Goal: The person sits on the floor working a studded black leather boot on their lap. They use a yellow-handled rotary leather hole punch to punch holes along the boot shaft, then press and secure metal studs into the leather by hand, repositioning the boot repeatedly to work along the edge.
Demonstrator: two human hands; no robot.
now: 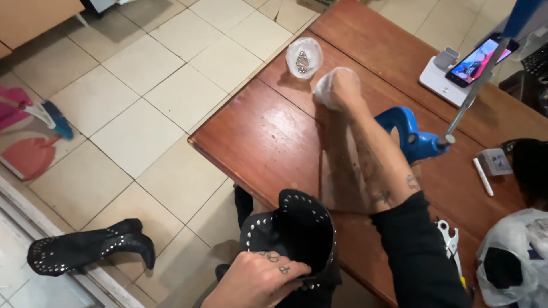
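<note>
My left hand [257, 279] grips the top edge of a black studded boot [299, 231], held upright against the near edge of the wooden table [257, 131]. My right hand [342, 88] reaches across the table, its fingers inside a small white plastic cup [324, 91], so what it holds is hidden. A second clear cup [303, 57] with small metal studs in it stands just beyond, near the table's left edge.
A blue hand press [408, 134] with a long metal lever stands right of my forearm. A phone [479, 60] leans on a white stand at the back right. A white marker [482, 177], pliers [451, 239] and a plastic bag [514, 256] lie at right. A matching boot [85, 248] lies on the tiled floor.
</note>
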